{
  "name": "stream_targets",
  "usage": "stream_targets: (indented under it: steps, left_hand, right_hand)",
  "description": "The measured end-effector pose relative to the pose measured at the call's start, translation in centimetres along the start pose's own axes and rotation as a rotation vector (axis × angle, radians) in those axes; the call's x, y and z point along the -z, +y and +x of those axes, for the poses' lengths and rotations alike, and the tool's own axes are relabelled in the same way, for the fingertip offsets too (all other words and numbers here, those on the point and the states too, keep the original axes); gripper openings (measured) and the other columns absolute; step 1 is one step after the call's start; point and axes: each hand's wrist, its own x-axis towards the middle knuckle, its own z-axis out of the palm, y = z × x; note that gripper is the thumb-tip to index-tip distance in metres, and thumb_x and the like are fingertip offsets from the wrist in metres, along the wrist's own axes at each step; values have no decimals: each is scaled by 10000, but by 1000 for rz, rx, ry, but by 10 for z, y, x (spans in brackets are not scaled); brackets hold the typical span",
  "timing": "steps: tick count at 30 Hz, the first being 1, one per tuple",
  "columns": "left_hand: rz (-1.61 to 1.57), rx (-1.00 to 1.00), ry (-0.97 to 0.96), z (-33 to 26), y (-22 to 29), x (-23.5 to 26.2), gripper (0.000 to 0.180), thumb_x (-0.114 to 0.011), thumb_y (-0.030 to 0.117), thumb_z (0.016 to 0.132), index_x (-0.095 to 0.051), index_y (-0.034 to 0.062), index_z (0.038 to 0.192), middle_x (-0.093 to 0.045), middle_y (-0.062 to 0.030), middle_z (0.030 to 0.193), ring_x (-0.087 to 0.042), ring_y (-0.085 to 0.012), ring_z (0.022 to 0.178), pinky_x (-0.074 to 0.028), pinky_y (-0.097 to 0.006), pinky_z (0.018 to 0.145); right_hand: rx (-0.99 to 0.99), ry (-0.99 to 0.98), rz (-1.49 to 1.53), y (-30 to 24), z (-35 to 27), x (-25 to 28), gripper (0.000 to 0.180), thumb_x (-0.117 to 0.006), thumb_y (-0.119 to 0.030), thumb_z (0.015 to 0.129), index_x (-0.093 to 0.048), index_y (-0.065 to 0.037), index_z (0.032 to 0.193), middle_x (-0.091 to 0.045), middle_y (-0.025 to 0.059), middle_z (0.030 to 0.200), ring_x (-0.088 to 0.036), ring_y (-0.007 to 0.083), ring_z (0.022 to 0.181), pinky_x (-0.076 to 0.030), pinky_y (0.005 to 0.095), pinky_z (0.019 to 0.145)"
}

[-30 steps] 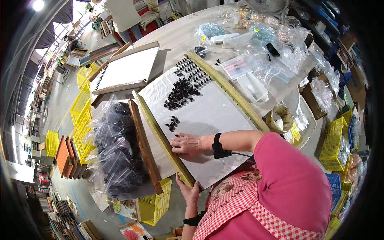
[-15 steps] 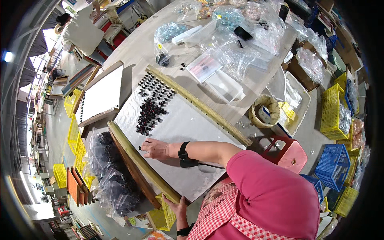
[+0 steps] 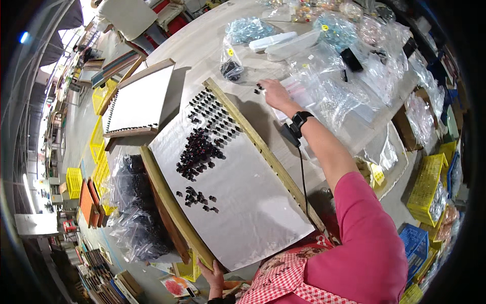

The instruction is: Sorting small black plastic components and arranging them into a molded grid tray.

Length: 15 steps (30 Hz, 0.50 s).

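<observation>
A white sheet (image 3: 243, 207) lies between two pale yellow wooden strips of a tilted frame. My left hand (image 3: 213, 274) grips the near end of the left wooden strip (image 3: 177, 215). Small black pieces (image 3: 198, 149) form a dense pile on the sheet. Spaced rows of the same pieces (image 3: 210, 109) stand above it, and a loose cluster (image 3: 195, 196) lies below. My right hand (image 3: 277, 95) is beyond the right strip (image 3: 258, 142), its fingers drawn together beside a few black pieces (image 3: 257, 89) on the table. Its fingertips are partly hidden, so what they pinch is unclear.
A second framed white board (image 3: 139, 99) stands at the left. Bags of dark pieces (image 3: 136, 213) crowd the frame's left side. Clear plastic bags (image 3: 329, 76) and a black phone (image 3: 351, 60) cover the table's far right. Yellow crates (image 3: 428, 187) stand on the floor.
My right hand has left the lower left of the sheet and reached over the right strip to the table. A loose cluster of black pieces now shows where it was. My left hand keeps its grip.
</observation>
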Motion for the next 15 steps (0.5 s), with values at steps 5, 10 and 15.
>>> stream_targets:
  steps: [5, 10, 15]
  left_hand:
    - [56, 7, 14, 1, 8, 2, 659, -611, 111, 821, -291, -9, 1384, -543, -311, 1143, -558, -452, 1033, -453, -434, 874]
    - [183, 17, 4, -3, 7, 2, 645, -614, 128, 822, -297, -5, 1368, -551, -312, 1107, -564, -453, 1019, -455, -440, 864]
    - [116, 46, 25, -5, 4, -2, 603, -604, 124, 838, -310, 0, 1350, -568, -297, 1070, -575, -449, 1006, -461, -442, 848]
  right_hand:
    - [96, -39, -42, 44, 33, -41, 491, -480, 10, 792, -489, -33, 1282, -479, 157, 1350, -451, 329, 1221, -371, 389, 1048]
    - [146, -90, -83, 39, 48, -59, 292, -548, 6, 795, -646, -93, 1052, -575, 136, 1042, -525, 318, 1075, -464, 398, 923]
    - [62, -73, -83, 60, 62, -62, 234, -585, -33, 783, -693, -85, 984, -594, 144, 1042, -558, 315, 1031, -476, 393, 893]
